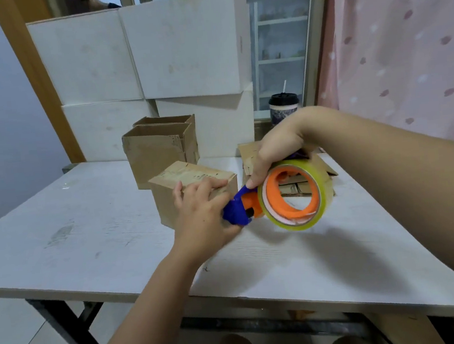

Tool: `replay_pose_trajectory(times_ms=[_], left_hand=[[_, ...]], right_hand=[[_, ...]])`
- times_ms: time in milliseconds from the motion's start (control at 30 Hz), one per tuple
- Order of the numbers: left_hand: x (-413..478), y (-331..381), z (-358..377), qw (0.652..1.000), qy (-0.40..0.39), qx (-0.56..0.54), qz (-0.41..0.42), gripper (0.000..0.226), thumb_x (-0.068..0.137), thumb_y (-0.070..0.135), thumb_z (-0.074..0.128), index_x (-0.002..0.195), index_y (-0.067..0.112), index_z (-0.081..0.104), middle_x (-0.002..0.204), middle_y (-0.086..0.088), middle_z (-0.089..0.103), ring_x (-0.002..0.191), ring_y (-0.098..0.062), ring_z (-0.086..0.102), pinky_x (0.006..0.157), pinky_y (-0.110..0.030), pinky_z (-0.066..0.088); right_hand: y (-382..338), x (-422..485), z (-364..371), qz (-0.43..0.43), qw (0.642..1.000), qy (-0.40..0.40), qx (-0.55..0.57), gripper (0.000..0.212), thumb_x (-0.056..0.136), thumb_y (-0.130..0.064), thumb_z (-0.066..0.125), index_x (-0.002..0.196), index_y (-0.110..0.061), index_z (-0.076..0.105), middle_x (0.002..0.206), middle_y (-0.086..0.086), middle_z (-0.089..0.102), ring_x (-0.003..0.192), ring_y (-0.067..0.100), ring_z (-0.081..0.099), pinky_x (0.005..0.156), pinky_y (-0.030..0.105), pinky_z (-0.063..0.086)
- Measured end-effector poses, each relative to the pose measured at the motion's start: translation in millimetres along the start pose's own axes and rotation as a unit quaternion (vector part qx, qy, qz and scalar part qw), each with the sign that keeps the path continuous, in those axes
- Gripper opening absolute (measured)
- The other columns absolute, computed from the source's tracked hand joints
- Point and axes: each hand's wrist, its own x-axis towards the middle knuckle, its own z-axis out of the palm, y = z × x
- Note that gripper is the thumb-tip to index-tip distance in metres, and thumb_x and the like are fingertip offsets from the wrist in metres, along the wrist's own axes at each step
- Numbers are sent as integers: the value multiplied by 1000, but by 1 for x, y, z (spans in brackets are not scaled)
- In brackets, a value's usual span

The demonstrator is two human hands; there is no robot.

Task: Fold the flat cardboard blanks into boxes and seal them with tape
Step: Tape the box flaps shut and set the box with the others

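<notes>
A small closed brown cardboard box (190,176) stands near the middle of the white table (88,240). My left hand (205,215) presses against its near right corner, fingers curled over the top edge. My right hand (276,147) grips a tape dispenser (292,194) from above: blue blade end, orange core, clear yellowish roll. The blue end touches the box's right side next to my left thumb. Flat cardboard blanks (294,187) lie behind the roll, partly hidden by it.
Two open brown boxes (157,148) stand behind the closed one. Large white cartons (159,56) are stacked against the back. A lidded drink cup with a straw (283,108) sits on the sill. A pink curtain (402,44) hangs on the right.
</notes>
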Motion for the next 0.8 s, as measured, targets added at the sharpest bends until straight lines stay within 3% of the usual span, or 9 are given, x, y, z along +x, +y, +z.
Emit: replay_pose_trajectory(times_ms=[100, 233, 367, 467, 633, 800], left_hand=[[1, -5, -8, 998, -62, 12, 23, 42, 54, 58, 75, 81, 26, 74, 123, -2, 55, 113, -32, 48, 106, -63, 12], [2, -13, -15, 992, -120, 9, 46, 54, 56, 76, 66, 92, 36, 72, 141, 7, 34, 131, -18, 22, 111, -48, -9], [1, -15, -16, 991, -122, -35, 40, 62, 53, 81, 57, 93, 37, 72, 142, 13, 29, 132, -10, 15, 108, -37, -22], [2, -16, -18, 989, -123, -73, 35, 68, 48, 83, 49, 89, 35, 74, 142, 14, 30, 133, -5, 12, 109, -35, -22], [-3, -17, -16, 990, -85, -103, 34, 46, 57, 75, 52, 77, 40, 74, 129, 28, 29, 133, -10, 20, 110, -32, -18], [-6, -15, -13, 985, -44, -167, 7, 21, 67, 61, 56, 73, 47, 70, 126, 34, 32, 129, -9, 27, 111, -32, -14]], right_hand=[[25, 5, 9, -4, 992, -77, 96, 35, 73, -49, 72, 75, -14, 66, 65, 1, 60, 53, 11, 56, 52, 21, 45], [62, 19, 32, -39, 966, -139, 214, 43, 71, -51, 69, 82, -10, 68, 69, 6, 59, 48, 11, 50, 43, 18, 41], [90, 34, 60, -64, 888, -262, 373, 40, 71, -49, 72, 79, -10, 73, 72, 5, 62, 48, 7, 48, 45, 15, 39], [103, 42, 73, -99, 829, -335, 437, 41, 73, -49, 75, 85, -11, 72, 77, 3, 61, 53, 6, 48, 50, 14, 38], [117, 50, 87, -139, 789, -352, 484, 44, 70, -52, 76, 85, -11, 72, 75, 0, 63, 55, 6, 51, 52, 15, 35], [125, 50, 97, -129, 730, -307, 596, 46, 61, -33, 89, 85, 2, 70, 69, 12, 64, 49, 18, 56, 44, 21, 44]])
